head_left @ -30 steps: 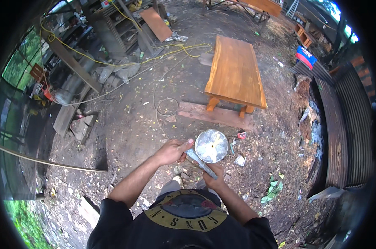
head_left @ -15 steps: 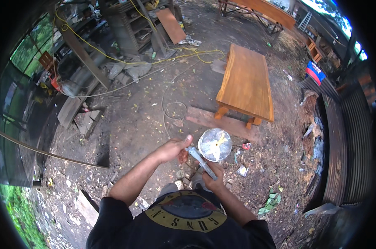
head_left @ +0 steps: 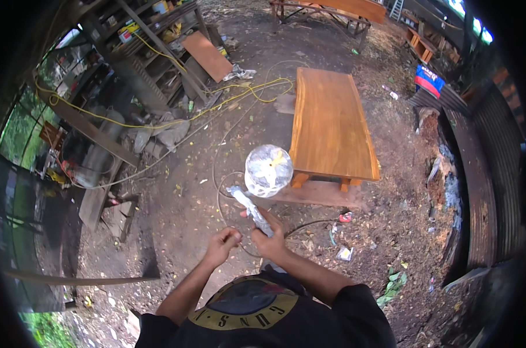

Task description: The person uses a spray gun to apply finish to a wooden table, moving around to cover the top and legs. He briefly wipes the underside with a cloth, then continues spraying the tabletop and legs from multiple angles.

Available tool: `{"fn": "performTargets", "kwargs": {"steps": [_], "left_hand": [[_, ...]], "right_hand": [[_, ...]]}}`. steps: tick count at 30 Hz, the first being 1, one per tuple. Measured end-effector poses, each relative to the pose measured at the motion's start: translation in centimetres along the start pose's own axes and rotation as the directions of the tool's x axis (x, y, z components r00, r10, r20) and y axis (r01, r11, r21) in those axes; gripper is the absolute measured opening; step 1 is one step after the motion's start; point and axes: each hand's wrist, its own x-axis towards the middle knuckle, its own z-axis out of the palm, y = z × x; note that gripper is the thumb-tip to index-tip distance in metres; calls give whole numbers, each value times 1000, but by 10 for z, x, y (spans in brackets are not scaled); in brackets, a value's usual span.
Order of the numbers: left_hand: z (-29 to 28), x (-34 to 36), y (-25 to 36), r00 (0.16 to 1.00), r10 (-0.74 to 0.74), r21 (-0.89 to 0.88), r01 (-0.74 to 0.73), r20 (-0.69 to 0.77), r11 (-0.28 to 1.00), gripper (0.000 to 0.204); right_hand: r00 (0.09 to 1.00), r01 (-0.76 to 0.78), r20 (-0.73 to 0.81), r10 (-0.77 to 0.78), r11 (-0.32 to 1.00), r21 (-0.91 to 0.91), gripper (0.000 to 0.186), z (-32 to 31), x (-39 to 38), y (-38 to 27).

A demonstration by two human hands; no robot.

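My right hand (head_left: 269,239) grips the twisted neck of a clear plastic bag (head_left: 267,170), holding it up in front of my chest. The bag's round, swollen end shows something pale and yellowish inside. The twisted neck (head_left: 248,207) runs down from the round end into my right fist. My left hand (head_left: 223,242) is just to the left of it, fingers curled shut, holding nothing that I can make out and not touching the bag.
A long wooden bench (head_left: 330,124) stands on bare dirt just beyond the bag, on a plank (head_left: 315,194). Yellow cable (head_left: 176,119) and thin wire loops trail across the ground. Shelves and scrap timber (head_left: 153,52) crowd the left; corrugated sheets (head_left: 489,174) line the right.
My left hand has come off the bag's neck and dropped back toward me. The view has swung, so the bench and bag sit higher in the picture.
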Motion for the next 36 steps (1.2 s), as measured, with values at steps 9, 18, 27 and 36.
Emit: {"fn": "performTargets", "kwargs": {"steps": [9,18,27,36], "left_hand": [[30,124,56,969,199,397,-241,144,886,54],[-216,222,-112,988,-18,642,112,-151,758,45],[-496,231,-31,823,141,814,491,-551,311,28],[-662,409,84,810,354,818,244,-468,522,21]], "right_hand": [[983,-143,173,70,875,463,51,3,182,-21],[968,-166,248,46,856,490,67,8,327,-77],[964,123,-257,-65,969,215,71,-31,463,-81],[754,157,-635,-166,985,-71,73,-19,535,-18]]}}
